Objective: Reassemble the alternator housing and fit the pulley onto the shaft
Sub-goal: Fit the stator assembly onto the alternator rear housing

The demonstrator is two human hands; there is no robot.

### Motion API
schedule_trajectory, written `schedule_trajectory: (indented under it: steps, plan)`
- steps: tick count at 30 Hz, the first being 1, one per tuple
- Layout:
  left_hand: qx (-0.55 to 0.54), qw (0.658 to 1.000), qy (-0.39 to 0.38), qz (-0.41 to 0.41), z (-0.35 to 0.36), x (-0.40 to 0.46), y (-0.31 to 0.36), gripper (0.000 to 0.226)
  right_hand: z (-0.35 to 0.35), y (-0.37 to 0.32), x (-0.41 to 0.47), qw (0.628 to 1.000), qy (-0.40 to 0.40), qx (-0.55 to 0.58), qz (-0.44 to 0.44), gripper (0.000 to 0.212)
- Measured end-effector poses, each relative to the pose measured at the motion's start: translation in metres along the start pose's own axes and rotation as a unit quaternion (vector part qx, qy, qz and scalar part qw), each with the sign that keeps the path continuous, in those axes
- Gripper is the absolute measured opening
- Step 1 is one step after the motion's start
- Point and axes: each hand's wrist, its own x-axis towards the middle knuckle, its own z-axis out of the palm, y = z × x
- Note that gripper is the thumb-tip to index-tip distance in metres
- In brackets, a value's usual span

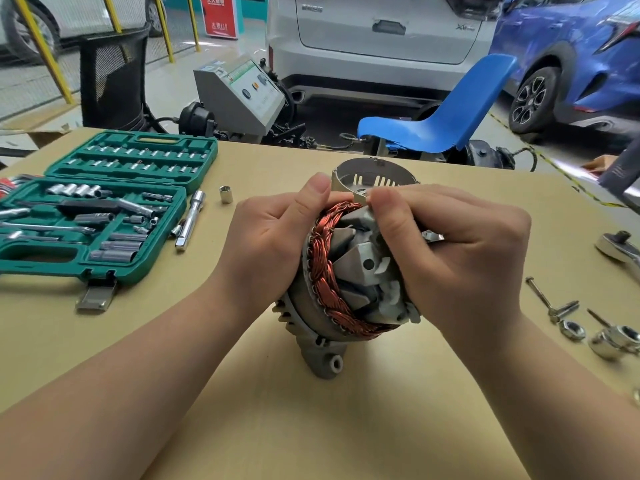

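Copper-wound stator ring in its grey cast alternator housing [323,317] sits tilted mid-table, lug resting on the tan tabletop [263,410]. Left hand [266,244] wraps round the housing's rim, right hand [446,251] clamps over the grey claw-pole rotor [363,265]. Slotted grey end cover [372,174] sits just behind. Green socket set case [104,209] lies open well off left.

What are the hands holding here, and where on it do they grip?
Both hold the alternator. The left hand grips its outer rim beside the copper windings; the right hand wraps over the rotor end.
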Motion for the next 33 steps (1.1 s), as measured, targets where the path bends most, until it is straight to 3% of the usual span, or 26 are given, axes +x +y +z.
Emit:
schedule_trajectory:
  steps: [5, 11, 17, 24, 29, 33]
  plan:
    - [-0.005, 1.0, -0.007, -0.014, -0.001, 0.0, -0.001, 0.052, 0.002, 0.001, -0.009, 0.998, 0.003, 0.046, 0.035, 0.022]
    - [-0.026, 0.999, -0.001, -0.021, -0.003, -0.001, -0.005, 0.055, 0.002, 0.0, 0.008, 0.992, -0.106, 0.074, 0.011, 0.017]
    - [-0.015, 1.0, -0.007, -0.012, 0.0, -0.001, -0.003, 0.052, -0.006, 0.009, -0.005, 0.989, -0.122, 0.083, 0.005, 0.029]
    - [-0.026, 0.999, -0.024, -0.014, 0.003, -0.002, -0.001, 0.061, -0.004, 0.007, 0.003, 0.982, -0.139, 0.125, 0.022, 0.029]
    - [-0.007, 0.999, -0.044, -0.012, 0.005, -0.001, 0.0, 0.059, -0.009, 0.012, -0.014, 0.987, -0.107, 0.119, 0.007, 0.029]
    - [-0.032, 0.999, -0.03, -0.019, 0.004, -0.002, -0.006, 0.067, 0.0, 0.009, 0.0, 0.979, -0.166, 0.121, -0.01, 0.029]
